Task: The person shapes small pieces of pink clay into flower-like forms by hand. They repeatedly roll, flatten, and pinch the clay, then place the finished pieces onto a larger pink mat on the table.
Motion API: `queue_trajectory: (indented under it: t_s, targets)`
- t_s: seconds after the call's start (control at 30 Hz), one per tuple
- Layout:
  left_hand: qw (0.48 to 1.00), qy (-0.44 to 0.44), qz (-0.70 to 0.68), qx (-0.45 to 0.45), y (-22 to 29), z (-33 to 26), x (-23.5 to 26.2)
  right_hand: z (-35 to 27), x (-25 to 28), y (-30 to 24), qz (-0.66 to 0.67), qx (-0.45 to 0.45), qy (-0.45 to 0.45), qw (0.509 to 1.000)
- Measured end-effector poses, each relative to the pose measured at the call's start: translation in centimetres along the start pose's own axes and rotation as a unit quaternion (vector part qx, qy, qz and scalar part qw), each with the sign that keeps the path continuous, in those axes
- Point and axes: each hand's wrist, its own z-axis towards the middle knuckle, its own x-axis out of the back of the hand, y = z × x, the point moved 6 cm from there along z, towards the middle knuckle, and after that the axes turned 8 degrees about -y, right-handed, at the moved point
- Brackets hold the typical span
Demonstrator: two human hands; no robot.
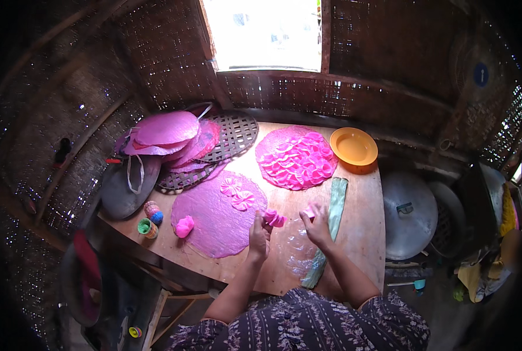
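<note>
My left hand [260,237] is closed on a bright pink pleated piece [275,219] above the table. Just to its right, my right hand [318,227] pinches a small pale pink bit [311,210], partly hidden by the fingers. A thin round pink sheet [208,219] lies beside my left hand, with two pleated pink rosettes [236,193] on its far right part. At its left edge sits a pink lump [184,226]. Farther back, another pink disc is heaped with pleated pink pieces [296,161]. A long green leaf-like strip [337,202] lies by my right hand.
A yellow-orange bowl [354,146] stands at the table's back right. Pink discs [167,128] are stacked on dark woven trays [232,134] at the back left. Small colourful cups [147,228] stand near the left edge. A large metal lid [409,215] is beyond the right edge.
</note>
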Motion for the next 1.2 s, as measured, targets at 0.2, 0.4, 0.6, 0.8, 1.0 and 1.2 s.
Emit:
queue_trajectory:
  t_s: [0.2, 0.4, 0.6, 0.8, 1.0, 1.2]
  targets:
    - [0.991, 0.023, 0.106, -0.077, 1.1, -0.9, -0.3, -2.5, -7.4, -3.9, 0.744, -0.275, -0.168, 0.585]
    - [0.953, 0.004, 0.289, -0.096, 3.7, -2.0, -1.7, -1.2, -3.6, -7.8, 0.481, -0.008, -0.055, 0.875]
    - [0.921, -0.069, 0.372, -0.09, 7.1, -2.7, -4.1, -3.4, 1.6, -15.5, -0.071, 0.36, 0.016, 0.93]
    - [0.768, -0.121, 0.589, -0.22, 10.1, -4.4, -5.7, -3.1, 2.2, -16.7, -0.124, 0.394, -0.083, 0.907]
    - [0.962, -0.127, 0.239, 0.039, 6.2, -4.0, -1.7, -0.6, -1.4, -13.3, 0.045, 0.196, -0.314, 0.928]
    - [0.993, -0.041, 0.053, 0.1, 5.6, -4.3, 2.7, 0.4, -1.2, -14.1, 0.073, 0.152, -0.325, 0.93]
